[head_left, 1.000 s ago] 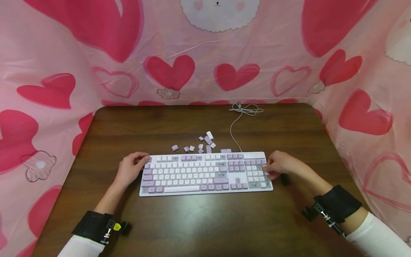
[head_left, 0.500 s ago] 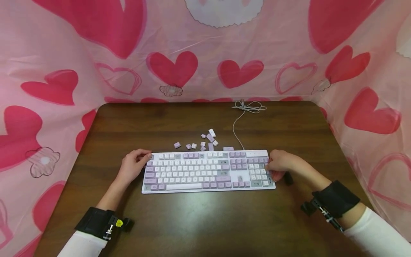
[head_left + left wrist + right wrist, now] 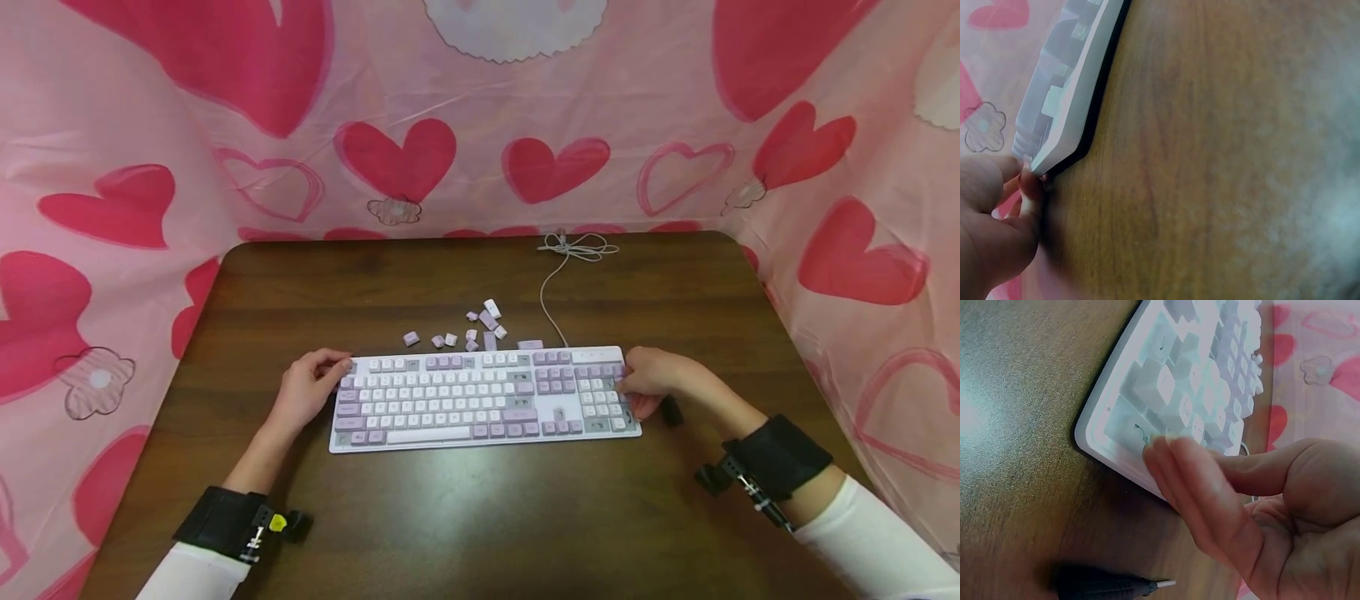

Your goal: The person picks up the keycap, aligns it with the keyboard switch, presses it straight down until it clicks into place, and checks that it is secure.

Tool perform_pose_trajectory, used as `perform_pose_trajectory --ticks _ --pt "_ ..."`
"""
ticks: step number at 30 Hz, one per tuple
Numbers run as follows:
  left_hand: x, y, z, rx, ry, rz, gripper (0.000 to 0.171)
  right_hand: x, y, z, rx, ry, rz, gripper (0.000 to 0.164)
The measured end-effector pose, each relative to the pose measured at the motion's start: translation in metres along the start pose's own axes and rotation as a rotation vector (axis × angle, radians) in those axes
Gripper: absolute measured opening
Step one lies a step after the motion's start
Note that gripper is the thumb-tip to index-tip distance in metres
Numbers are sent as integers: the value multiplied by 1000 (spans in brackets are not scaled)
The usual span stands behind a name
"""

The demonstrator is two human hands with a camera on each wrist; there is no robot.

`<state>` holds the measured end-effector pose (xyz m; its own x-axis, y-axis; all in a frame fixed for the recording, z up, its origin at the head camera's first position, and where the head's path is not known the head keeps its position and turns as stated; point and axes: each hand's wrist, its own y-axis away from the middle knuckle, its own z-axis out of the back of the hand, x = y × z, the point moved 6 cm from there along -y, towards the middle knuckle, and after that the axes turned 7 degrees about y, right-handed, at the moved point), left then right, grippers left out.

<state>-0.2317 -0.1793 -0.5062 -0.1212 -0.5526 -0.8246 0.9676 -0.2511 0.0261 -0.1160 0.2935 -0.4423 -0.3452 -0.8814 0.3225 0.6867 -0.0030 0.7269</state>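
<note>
A white keyboard (image 3: pixel 432 419) with white, lilac and grey keycaps lies on the wooden table. My left hand (image 3: pixel 309 387) pinches its back left corner between thumb and fingers; the left wrist view has that hand (image 3: pixel 997 219) at the corner too. At the other end, my right hand (image 3: pixel 652 379) has its bent fingers on the number pad's right column. Close up, the fingertips (image 3: pixel 1159 447) come together on a keycap there, which they mostly cover, just past the grey corner keycap (image 3: pixel 1125 428). The right thumb's tip is hidden.
Several loose lilac and white keycaps (image 3: pixel 488 319) lie behind the keyboard. Its white cable (image 3: pixel 551 310) runs back to a tied bundle. A black-handled tool with a thin metal shaft (image 3: pixel 1110 584) lies right of the keyboard. Heart-printed pink cloth (image 3: pixel 480 108) surrounds the table.
My right fingers have shifted slightly on the number pad's right column. My left hand stays at the back left corner. The whole view has shifted a little.
</note>
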Motion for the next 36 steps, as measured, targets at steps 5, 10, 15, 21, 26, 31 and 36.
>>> perform_pose_trajectory --ticks 5,10,15,21,26,31,36 --pt "0 -1 -1 -5 2 3 39 -3 -1 -2 40 -56 33 14" --pt "2 -1 1 -1 4 3 40 -3 -4 -2 55 -88 24 16" --pt "3 -1 0 8 13 -7 38 -5 -3 2 23 -81 32 19" --pt "3 -1 -1 34 29 -16 36 -2 1 13 -17 8 9 21" --pt "1 -2 -3 39 32 -14 34 19 11 24 -89 158 25 21" --pt "2 -1 -2 25 36 -14 34 57 6 42 -222 274 132 18" --pt "2 0 -2 16 31 -21 34 97 -9 54 -345 341 305 12"
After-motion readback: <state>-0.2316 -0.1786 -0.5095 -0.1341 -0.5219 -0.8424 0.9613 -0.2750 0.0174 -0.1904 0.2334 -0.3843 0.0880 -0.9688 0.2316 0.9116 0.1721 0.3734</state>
